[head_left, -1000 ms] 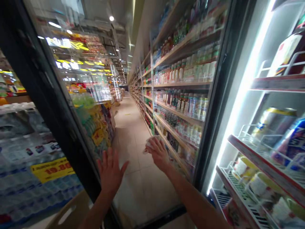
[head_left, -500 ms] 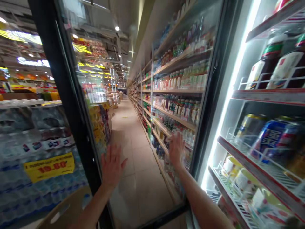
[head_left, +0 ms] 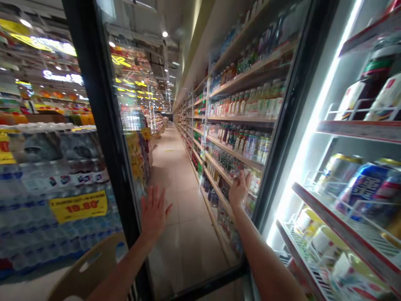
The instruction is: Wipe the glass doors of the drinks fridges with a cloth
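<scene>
A glass cooler door [head_left: 188,234] with a black frame [head_left: 103,125] stands swung open in front of me. My left hand [head_left: 153,211] lies flat on the glass near the frame, fingers spread and holding nothing. My right hand [head_left: 239,188] presses on the glass farther right, close to the door's hinged edge, with its fingers together. A bit of pale cloth seems to show at its fingertips, mostly hidden under the hand.
The lit cooler shelves [head_left: 344,225] on the right hold cans and bottles behind wire guards. Shrink-wrapped water packs with a yellow price tag [head_left: 78,205] are stacked on the left. A tan handle [head_left: 90,267] is at lower left. Through the glass an aisle [head_left: 175,175] runs along stocked shelves.
My right hand has slid right and up across the glass, from the middle toward the hinged edge. The left hand stays flat in nearly the same place. The view has shifted slightly.
</scene>
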Demonstrator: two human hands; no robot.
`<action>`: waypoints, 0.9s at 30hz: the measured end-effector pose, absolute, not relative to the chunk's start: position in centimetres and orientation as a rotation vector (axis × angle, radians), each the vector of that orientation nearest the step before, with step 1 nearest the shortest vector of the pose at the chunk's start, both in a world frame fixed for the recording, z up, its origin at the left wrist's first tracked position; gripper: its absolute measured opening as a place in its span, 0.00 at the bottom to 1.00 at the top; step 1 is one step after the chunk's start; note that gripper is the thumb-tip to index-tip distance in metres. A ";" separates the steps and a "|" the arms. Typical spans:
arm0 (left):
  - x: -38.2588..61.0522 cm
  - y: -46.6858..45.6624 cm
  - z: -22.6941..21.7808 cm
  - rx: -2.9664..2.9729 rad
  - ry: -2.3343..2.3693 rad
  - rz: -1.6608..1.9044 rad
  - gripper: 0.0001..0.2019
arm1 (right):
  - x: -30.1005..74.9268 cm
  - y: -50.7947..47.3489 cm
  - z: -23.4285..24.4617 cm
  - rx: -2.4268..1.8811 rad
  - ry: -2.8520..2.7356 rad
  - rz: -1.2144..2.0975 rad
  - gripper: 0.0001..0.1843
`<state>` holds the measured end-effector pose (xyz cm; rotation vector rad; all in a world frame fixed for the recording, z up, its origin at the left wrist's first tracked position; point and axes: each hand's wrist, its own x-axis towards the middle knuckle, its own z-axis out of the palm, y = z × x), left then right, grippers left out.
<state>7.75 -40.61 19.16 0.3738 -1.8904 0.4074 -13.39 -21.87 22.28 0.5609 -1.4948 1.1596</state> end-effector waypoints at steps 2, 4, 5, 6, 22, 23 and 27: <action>7.7 -40.6 19.1 0.369 -1.884 0.409 0.35 | -12.7 -23.2 22.3 0.555 -1.480 1.177 0.27; 7.6 -40.7 19.1 0.355 -1.875 0.409 0.34 | -10.6 -25.8 21.7 0.796 -1.474 1.095 0.27; 7.5 -40.7 19.1 0.349 -1.873 0.412 0.33 | -9.7 -26.9 21.3 0.967 -1.462 1.012 0.27; 7.5 -40.8 19.1 0.346 -1.871 0.416 0.33 | -9.2 -27.5 20.9 1.098 -1.452 0.926 0.27; 7.3 -41.6 19.4 0.368 -1.920 0.441 0.34 | -12.3 -24.5 20.2 1.003 -1.631 0.760 0.22; 7.3 -41.7 19.4 0.365 -1.923 0.443 0.34 | -13.1 -23.5 20.3 0.946 -1.663 0.791 0.21; 7.3 -41.5 19.3 0.364 -1.925 0.439 0.35 | -18.4 -18.1 22.5 0.395 -1.705 1.054 0.26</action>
